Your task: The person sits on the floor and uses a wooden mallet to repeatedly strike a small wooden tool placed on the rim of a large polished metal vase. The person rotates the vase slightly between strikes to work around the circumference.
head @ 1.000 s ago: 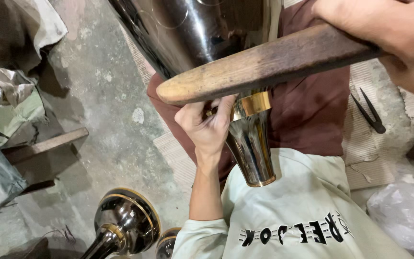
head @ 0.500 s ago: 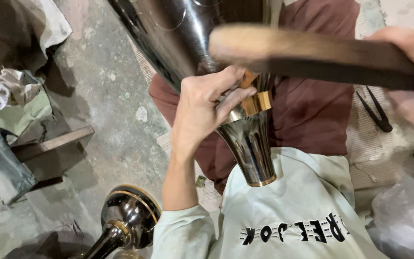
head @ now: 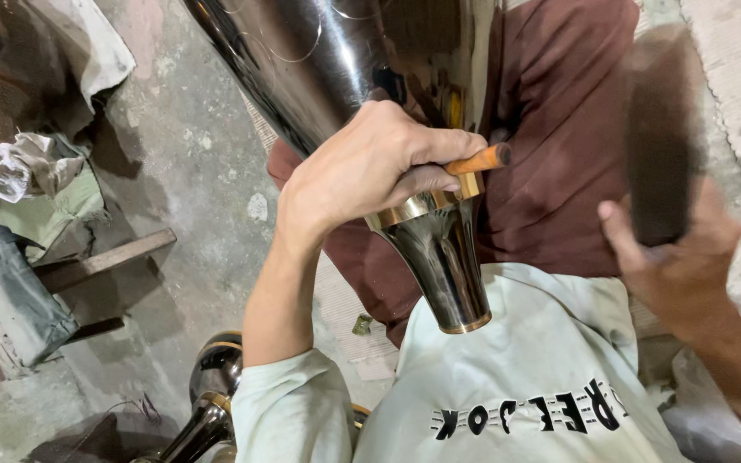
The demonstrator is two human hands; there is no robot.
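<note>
We see the big polished metal vessel (head: 328, 60) slanting across our lap from the upper left, its dark mirrored body narrowing to a brass band and then a flared neck (head: 448, 266) that points down at our pale shirt. The concrete floor (head: 182, 171) lies to the left, with rumpled cloth (head: 36, 171) and a wooden batten (head: 96, 261) on it; a second shiny vessel (head: 212, 386) stands by our left elbow. Our left hand (head: 362, 171) comes up with the forearm raised and wrist bent, clenched over the band and pinning a small orange peg (head: 478, 160) against it. Our right hand (head: 679, 266) is raised at the right, grasping a dark wooden mallet (head: 658, 129), blurred, held well apart from the neck.
</note>
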